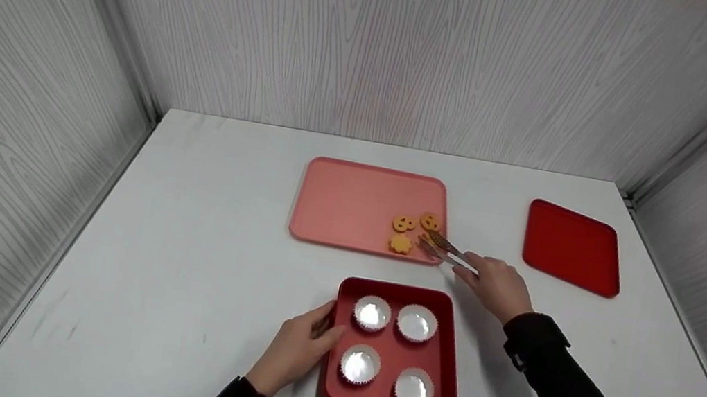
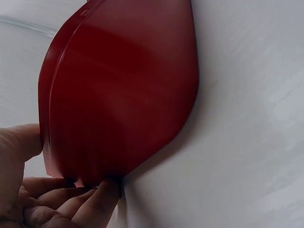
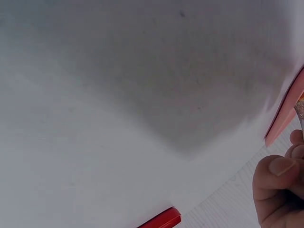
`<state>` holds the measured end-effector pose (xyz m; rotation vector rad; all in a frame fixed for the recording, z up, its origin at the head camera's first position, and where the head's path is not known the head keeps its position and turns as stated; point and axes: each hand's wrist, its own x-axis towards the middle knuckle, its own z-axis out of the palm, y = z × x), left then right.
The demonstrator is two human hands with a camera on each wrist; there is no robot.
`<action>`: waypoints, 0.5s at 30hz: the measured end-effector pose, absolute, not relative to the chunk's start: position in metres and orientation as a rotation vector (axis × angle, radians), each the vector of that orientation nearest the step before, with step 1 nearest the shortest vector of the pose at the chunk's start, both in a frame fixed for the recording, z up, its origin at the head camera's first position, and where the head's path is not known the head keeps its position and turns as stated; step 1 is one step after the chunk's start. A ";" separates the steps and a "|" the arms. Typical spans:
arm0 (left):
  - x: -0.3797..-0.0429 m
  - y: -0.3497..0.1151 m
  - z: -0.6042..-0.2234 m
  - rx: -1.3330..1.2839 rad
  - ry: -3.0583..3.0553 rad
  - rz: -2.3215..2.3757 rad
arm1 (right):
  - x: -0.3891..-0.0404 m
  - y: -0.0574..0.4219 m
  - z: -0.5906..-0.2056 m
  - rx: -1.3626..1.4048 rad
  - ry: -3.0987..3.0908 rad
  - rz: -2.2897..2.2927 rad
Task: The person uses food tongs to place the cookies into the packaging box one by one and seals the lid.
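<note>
My left hand (image 1: 295, 351) grips the left side of a deep red box (image 1: 389, 344), thumb over the rim and fingers against the outer wall. Several white paper baking cups (image 1: 417, 323) stand inside it. Metal tongs (image 1: 464, 264) are held in my right hand (image 1: 498, 287), which reaches to the near right corner of a pink tray (image 1: 345, 204). The tongs' tips straddle a small yellow cookie, mostly hidden by them. Beside them on the tray lie a scalloped cookie (image 1: 400, 244) and two pretzel-shaped cookies (image 1: 404, 223). In the left wrist view, the box's red wall (image 2: 118, 95) fills much of the picture.
A flat red tray (image 1: 574, 249) lies at the right of the white table (image 1: 176, 256). Pale wood-grain panels (image 1: 376, 48) rise behind and on both sides. The pink tray is just beyond the red box.
</note>
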<state>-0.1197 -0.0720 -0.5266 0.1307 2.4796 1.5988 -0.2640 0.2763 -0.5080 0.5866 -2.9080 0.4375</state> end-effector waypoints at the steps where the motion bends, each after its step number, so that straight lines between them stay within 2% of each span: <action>1: -0.120 -0.072 -0.527 0.132 2.480 1.600 | -0.264 0.276 -0.508 0.586 -2.905 0.439; 15: -0.120 -0.072 -0.528 0.129 2.483 1.597 | -0.257 0.273 -0.511 0.575 -2.829 0.462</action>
